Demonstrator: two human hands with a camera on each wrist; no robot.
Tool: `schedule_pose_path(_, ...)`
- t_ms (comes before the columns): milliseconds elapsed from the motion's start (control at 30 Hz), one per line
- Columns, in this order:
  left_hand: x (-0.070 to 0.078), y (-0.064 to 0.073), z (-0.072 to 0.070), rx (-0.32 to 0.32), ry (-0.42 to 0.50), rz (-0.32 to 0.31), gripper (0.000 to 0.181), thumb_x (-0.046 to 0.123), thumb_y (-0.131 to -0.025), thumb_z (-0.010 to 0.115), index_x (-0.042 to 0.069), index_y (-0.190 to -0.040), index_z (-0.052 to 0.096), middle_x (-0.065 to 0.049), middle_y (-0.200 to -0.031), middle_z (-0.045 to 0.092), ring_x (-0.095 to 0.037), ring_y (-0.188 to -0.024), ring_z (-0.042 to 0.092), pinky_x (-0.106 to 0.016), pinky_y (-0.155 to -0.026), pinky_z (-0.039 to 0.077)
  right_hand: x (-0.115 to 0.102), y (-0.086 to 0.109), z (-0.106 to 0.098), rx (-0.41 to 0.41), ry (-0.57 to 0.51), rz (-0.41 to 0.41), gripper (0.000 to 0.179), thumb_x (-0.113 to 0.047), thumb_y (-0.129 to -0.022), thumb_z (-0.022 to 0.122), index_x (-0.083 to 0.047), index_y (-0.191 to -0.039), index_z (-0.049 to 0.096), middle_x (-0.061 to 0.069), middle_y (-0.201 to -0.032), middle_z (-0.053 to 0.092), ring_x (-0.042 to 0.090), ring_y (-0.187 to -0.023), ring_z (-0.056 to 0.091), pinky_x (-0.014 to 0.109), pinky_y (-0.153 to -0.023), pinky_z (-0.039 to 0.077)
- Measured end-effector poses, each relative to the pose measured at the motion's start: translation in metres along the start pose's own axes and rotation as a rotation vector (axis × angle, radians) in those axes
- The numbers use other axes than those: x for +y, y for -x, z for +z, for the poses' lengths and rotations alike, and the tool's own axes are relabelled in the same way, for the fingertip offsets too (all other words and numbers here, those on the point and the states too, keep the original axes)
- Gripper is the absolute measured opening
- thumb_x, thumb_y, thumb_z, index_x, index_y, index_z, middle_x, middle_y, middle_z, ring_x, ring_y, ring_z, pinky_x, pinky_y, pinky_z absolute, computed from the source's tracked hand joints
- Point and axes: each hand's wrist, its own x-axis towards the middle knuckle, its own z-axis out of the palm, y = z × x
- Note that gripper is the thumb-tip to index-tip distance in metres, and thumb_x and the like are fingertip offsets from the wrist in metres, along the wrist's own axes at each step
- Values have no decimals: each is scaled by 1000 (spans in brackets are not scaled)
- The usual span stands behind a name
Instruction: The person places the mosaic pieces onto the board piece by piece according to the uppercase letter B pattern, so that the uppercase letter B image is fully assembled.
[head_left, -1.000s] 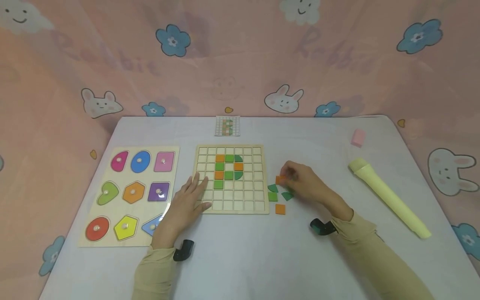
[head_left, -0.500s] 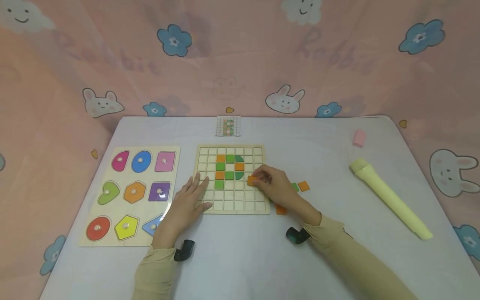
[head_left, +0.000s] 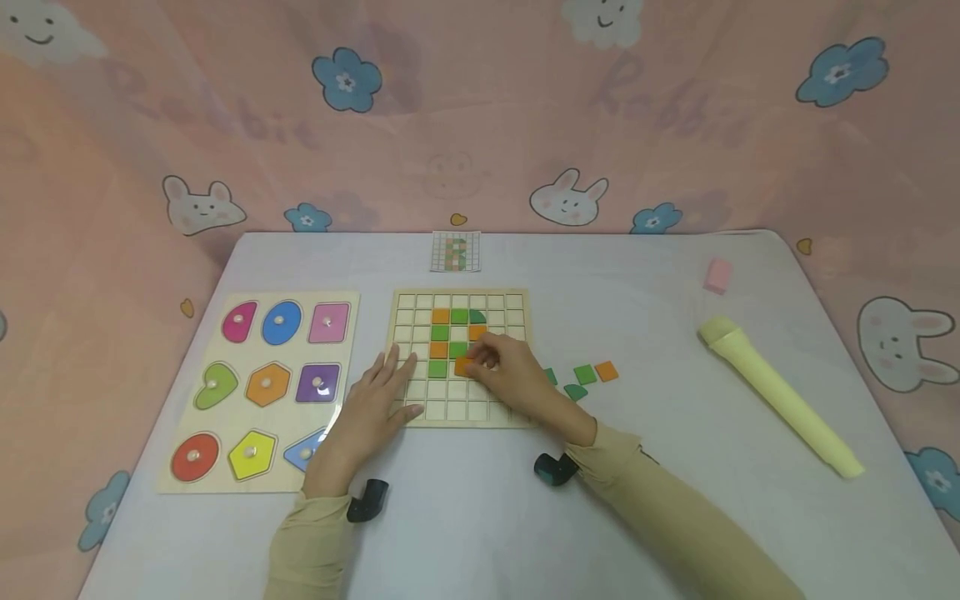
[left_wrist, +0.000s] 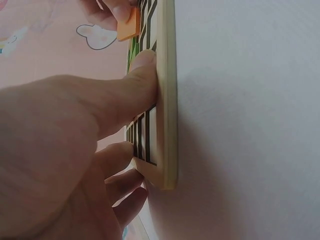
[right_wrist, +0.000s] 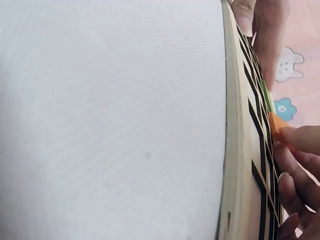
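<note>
My left hand (head_left: 369,410) rests on the left edge of a wooden grid board (head_left: 456,412), fingers spread out and thumb near its front corner. Between thumb and fingers, my right hand (head_left: 517,375) pinches an orange square tile (head_left: 462,367), held tilted over the board just below the letter-like group of tiles. Green square tiles (head_left: 439,333), orange ones and a dark green quarter-round tile (head_left: 477,317) sit in the grid. The right hand covers part of that group. In the left wrist view the orange tile (left_wrist: 128,26) appears over the grid.
Right of the board lie loose tiles, among them an orange square (head_left: 607,371), a green square (head_left: 585,374) and a quarter-round (head_left: 576,392). A pattern card (head_left: 456,252) lies behind. A shape-puzzle board (head_left: 300,433) is left; a yellow tube (head_left: 780,396) and pink block (head_left: 717,275) lie right.
My right hand has carried the orange tile leftward from beside the loose tiles to above the middle of the grid. The left hand has stayed on the board's left edge.
</note>
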Motion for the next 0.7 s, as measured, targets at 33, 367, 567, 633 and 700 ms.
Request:
schedule_pose_path(33,0,0,0,0,-1,3,77,27,-103,70,12,-168,31,-17,-177,13,-46,-164,12,-72,-127,19,-1,-1,1,1,5,1,14,-12,-97,78,-5,-109,74,6,-98,73,15,-89,62,25,-79,53)
schedule_pose_path(367,1,0,-1,-2,-6,11,76,27,-104,68,12,-168,30,-17,-178,12,-46,-164,12,-72,-127,19,-5,-5,6,31,89,-14,14,-16,-94,82,-9,-106,77,3,-101,70,18,-93,59,32,-84,49)
schedule_pose_path(567,2,1,-2,-2,-5,8,76,27,-104,68,12,-168,30,-17,-178,13,-46,-164,12,-72,-127,19,-7,-5,7,28,127,-8,11,-18,-94,83,-14,-103,81,4,-109,71,20,-99,59,34,-87,48)
schedule_pose_path(633,2,1,-2,-5,-4,7,76,27,-104,68,12,-168,30,-17,-178,13,-46,-164,12,-72,-127,19,-7,-5,6,23,134,-1,10,-18,-93,83,-15,-102,81,4,-109,71,20,-100,59,35,-88,48)
schedule_pose_path(700,2,1,-2,-7,-4,6,76,27,-104,68,12,-168,30,-16,-178,13,-46,-164,12,-72,-127,19,-7,-5,6,15,134,4,10,-19,-93,83,-15,-102,81,5,-110,70,22,-100,58,36,-88,47)
